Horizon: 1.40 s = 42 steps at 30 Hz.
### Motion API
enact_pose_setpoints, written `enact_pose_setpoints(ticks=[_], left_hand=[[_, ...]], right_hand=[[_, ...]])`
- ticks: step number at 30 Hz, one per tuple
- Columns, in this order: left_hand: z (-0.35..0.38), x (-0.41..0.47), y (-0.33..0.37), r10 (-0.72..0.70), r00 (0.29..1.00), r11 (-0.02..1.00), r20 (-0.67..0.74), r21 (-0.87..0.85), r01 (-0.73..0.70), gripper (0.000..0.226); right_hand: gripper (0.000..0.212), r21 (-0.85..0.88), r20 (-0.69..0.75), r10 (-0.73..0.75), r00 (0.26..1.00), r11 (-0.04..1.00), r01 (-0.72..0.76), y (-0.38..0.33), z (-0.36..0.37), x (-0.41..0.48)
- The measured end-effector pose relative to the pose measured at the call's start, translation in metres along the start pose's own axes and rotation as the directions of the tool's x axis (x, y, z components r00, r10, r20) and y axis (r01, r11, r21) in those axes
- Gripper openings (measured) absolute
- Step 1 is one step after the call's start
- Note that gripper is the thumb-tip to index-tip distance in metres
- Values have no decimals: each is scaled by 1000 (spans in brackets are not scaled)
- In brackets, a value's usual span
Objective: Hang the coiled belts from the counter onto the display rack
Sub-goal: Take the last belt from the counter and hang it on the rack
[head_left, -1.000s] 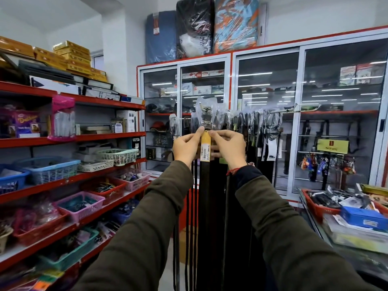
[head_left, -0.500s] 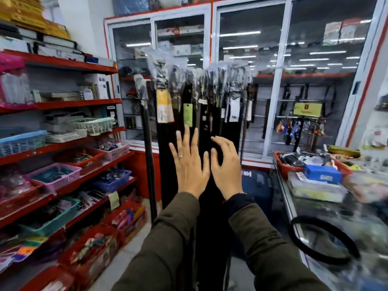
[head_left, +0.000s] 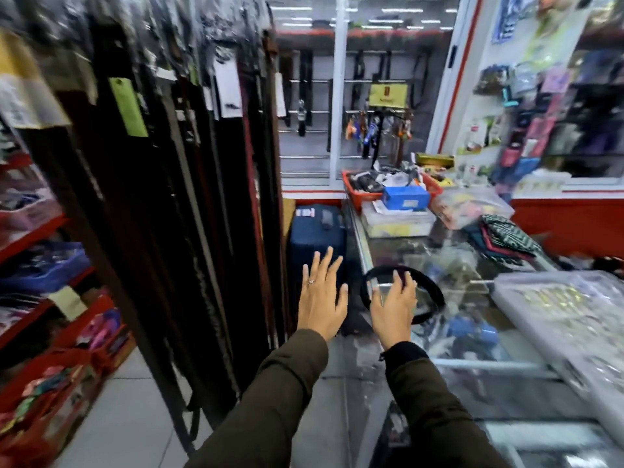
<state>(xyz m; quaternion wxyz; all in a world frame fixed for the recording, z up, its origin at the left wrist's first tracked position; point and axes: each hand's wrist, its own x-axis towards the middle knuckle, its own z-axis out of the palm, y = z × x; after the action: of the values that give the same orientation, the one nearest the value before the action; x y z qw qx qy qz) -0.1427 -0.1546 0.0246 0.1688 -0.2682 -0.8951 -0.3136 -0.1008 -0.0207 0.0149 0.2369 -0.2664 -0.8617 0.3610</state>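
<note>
A black coiled belt point(head_left: 434, 292) lies flat on the glass counter point(head_left: 479, 339) near its left edge. My right hand point(head_left: 393, 300) hovers over the coil's near left side, fingers spread, holding nothing. My left hand point(head_left: 322, 295) is beside it to the left, open and palm down, just off the counter's edge. Many dark belts with paper tags hang in a dense row on the display rack point(head_left: 175, 170) at the left.
On the counter stand a clear lidded box point(head_left: 567, 319) at the right, folded cloths point(head_left: 503, 238), a blue box point(head_left: 405, 197) and a red basket point(head_left: 358, 194) at the back. A blue suitcase point(head_left: 315, 234) stands on the floor between rack and counter. Red shelves point(head_left: 37, 298) line the left.
Both hands have let go of the tagged belt on the rack and dropped down and right toward the counter. The view has swung right, bringing the coiled belt under my right hand.
</note>
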Motion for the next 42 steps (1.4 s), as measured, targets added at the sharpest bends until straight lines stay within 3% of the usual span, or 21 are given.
enact_pose_setpoints(ticks=[3,7,11,15,18,20,24,26,30,33,35,37,40,42], left_hand=[[42,8,14,12,976,996,218,-93,9,52],[87,20,41,60,847,992,529,-128,10,60],[117,21,70,52,768,996,638,-88,5,72],[128,19,82,19,824,1000,567,-29,-3,67],[128,21,84,18,865,1000,501,-15,-12,48],[128,21,83,9,875,1000,484,11,-16,35],[120,21,68,-12,873,998,488,56,-18,33],[113,18,58,-16,880,998,475,66,-17,32],[93,6,32,-23,940,999,340,41,10,32],[75,-5,14,-125,984,985,129,-98,139,42],[59,-10,7,-307,951,914,-26,-286,287,55],[43,-12,1,-480,875,765,-65,-518,382,60],[19,-11,-8,-633,773,455,51,-783,424,47],[2,-12,-12,-643,753,285,138,-870,403,36]], right_hand=[[56,22,21,139,990,990,-139,39,-17,14],[58,7,74,175,982,984,-176,83,-44,37],[56,-117,176,142,974,986,-123,112,-60,54],[58,-217,238,48,970,976,5,128,-67,62],[63,-278,307,9,952,957,81,130,-65,66],[58,-312,317,6,948,945,99,130,-62,66],[42,-541,269,-18,963,824,167,122,-59,59],[33,-571,312,-49,949,789,228,114,-60,56],[30,-479,451,-84,889,817,320,93,-56,51],[27,-203,522,-159,838,931,304,68,-47,46],[25,-32,535,-226,814,957,287,45,-41,41],[25,67,511,-295,807,950,305,22,-34,35],[22,219,493,-361,792,932,289,-6,-28,25],[23,334,483,-376,791,914,231,-22,-25,16]])
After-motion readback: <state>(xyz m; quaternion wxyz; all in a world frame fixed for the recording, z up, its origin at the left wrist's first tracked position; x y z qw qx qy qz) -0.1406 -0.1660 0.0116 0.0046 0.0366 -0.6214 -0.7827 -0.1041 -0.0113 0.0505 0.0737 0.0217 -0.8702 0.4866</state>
